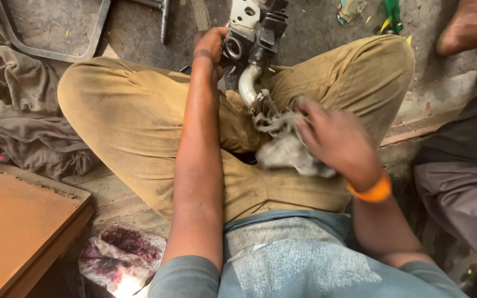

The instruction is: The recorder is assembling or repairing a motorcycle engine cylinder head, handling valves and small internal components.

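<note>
Both hands grip: left hand (212, 47) metal part (252, 41), right hand (335, 140) rag (288, 152).

Left arm stretched straight forward across the lap, forearm bare, left hand (212, 47) curled in a grip at the far end, knuckles up. Right arm bent at the elbow, angled inward; right hand (335, 140) palm down, fingers spread and slightly motion-blurred, closed over what it holds. Orange band on the right wrist. Legs crossed, knees out to both sides.
</note>
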